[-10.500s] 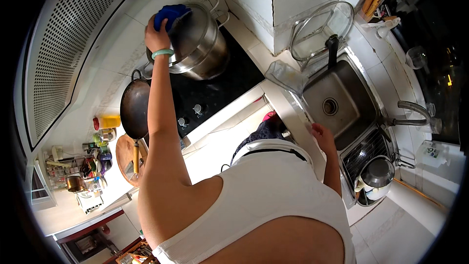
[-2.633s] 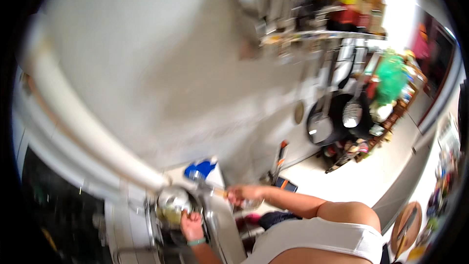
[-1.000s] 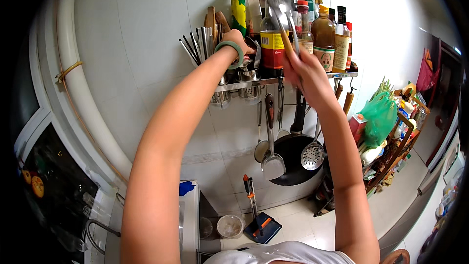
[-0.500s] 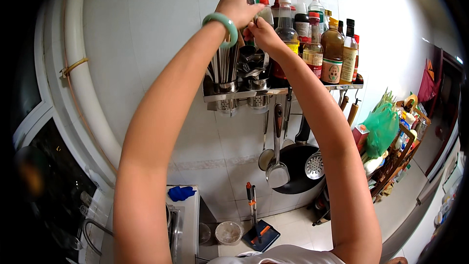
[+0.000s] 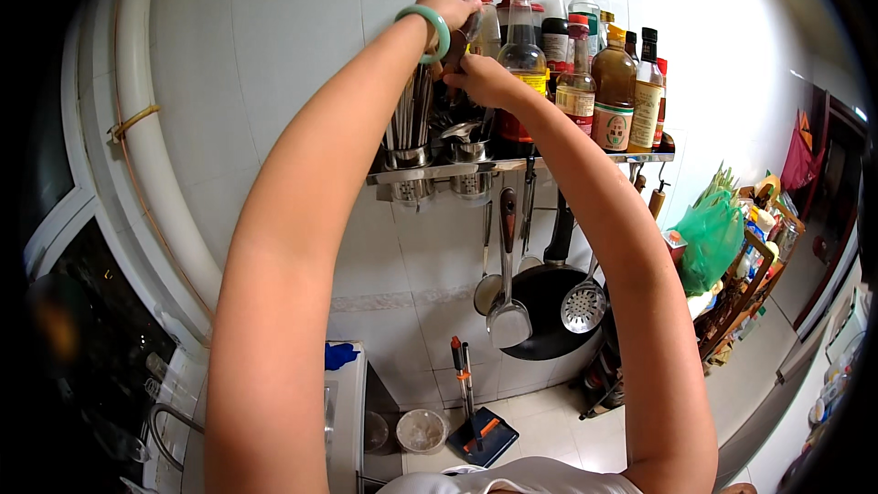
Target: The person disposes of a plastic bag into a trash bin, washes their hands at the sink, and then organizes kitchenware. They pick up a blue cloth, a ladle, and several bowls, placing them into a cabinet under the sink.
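The wall (image 5: 302,55) is covered in large pale tiles, with a thick white pipe (image 5: 151,155) running down it at the left, bound by a yellowish tie. A dark window (image 5: 82,311) is seen beside the pipe at the lower left. A metal shelf (image 5: 512,165) is fixed to the wall. The floor (image 5: 558,421) below is laid with light tiles. At the right, a wooden rack (image 5: 741,284) is crowded with goods, and bright light is cast across the upper right wall.
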The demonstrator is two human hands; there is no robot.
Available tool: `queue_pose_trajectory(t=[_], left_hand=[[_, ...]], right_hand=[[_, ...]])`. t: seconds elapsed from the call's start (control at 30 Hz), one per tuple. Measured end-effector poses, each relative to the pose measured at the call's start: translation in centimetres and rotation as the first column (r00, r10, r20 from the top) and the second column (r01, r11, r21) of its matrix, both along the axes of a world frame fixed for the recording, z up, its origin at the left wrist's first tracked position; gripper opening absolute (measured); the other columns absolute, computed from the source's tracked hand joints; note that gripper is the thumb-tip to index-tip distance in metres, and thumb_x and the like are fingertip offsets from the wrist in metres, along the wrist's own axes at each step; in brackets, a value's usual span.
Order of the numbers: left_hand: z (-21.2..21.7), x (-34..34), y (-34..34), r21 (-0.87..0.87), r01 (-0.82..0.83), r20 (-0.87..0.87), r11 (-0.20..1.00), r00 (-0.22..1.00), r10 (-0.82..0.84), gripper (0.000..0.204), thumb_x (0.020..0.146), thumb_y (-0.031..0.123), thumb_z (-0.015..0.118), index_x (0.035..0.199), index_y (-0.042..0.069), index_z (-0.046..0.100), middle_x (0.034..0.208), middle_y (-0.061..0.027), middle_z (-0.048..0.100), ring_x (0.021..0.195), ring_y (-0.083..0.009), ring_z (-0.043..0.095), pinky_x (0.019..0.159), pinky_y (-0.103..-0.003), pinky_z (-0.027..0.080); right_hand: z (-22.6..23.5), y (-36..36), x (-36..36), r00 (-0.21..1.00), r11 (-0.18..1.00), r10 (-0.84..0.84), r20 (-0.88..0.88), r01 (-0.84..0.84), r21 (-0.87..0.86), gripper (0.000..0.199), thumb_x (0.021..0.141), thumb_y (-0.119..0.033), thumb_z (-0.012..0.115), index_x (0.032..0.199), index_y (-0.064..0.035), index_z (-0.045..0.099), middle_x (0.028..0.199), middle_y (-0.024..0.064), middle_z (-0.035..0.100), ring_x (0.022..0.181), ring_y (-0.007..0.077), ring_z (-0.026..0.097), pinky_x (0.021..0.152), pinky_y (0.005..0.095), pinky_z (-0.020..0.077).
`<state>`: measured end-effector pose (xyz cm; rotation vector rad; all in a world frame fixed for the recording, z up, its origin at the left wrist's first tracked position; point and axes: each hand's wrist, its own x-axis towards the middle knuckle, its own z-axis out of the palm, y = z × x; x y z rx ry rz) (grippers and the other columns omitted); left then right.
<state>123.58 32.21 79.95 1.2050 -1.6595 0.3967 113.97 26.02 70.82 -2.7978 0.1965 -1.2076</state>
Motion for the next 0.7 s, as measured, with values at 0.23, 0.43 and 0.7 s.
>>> queue_pose_trajectory(t=[0.23, 0.43, 0.7], left_hand=[[-1.4, -0.8, 0.9, -0.016, -0.049, -0.023, 0.999, 0.999, 0.049, 0.011, 0.089, 0.005, 0.051, 0.096, 0.004, 0.059, 0.082, -0.0065, 0.067, 0.078, -0.0140, 0.064, 0.072, -0.028, 0.049], [-2.2, 0.8, 0.6, 0.074, -0.173, 0.184, 0.982, 0.970, 0.157, 0.027, 0.083, -0.003, 0.052, 0.105, 0.010, 0.056, 0.079, -0.0079, 0.066, 0.071, -0.0138, 0.062, 0.069, -0.028, 0.049], [-4.1, 1.3, -0.8, -0.063, -0.266, 0.295, 0.962, 0.916, 0.272, 0.023, 0.092, 0.015, 0.045, 0.113, 0.009, 0.052, 0.090, -0.0145, 0.063, 0.084, -0.0287, 0.060, 0.075, -0.039, 0.046]], right_hand=[[-0.1, -0.3, 0.2, 0.998, 0.997, -0.068, 0.016, 0.068, 0.039, 0.028, 0.077, -0.030, 0.066, 0.067, -0.0030, 0.065, 0.079, 0.0167, 0.066, 0.082, 0.0336, 0.063, 0.074, 0.0405, 0.0483], [-0.4, -1.5, 0.8, 0.951, 0.980, -0.144, 0.275, 0.098, 0.174, 0.058, 0.066, -0.025, 0.077, 0.108, 0.0067, 0.050, 0.100, 0.0248, 0.062, 0.096, 0.0391, 0.060, 0.082, 0.0419, 0.0477], [-0.5, -0.2, -0.2, 0.922, 0.977, -0.161, 0.353, 0.201, -0.078, 0.057, 0.067, -0.001, 0.068, 0.114, 0.0039, 0.037, 0.097, 0.0252, 0.060, 0.096, 0.0418, 0.058, 0.079, 0.0448, 0.0485]])
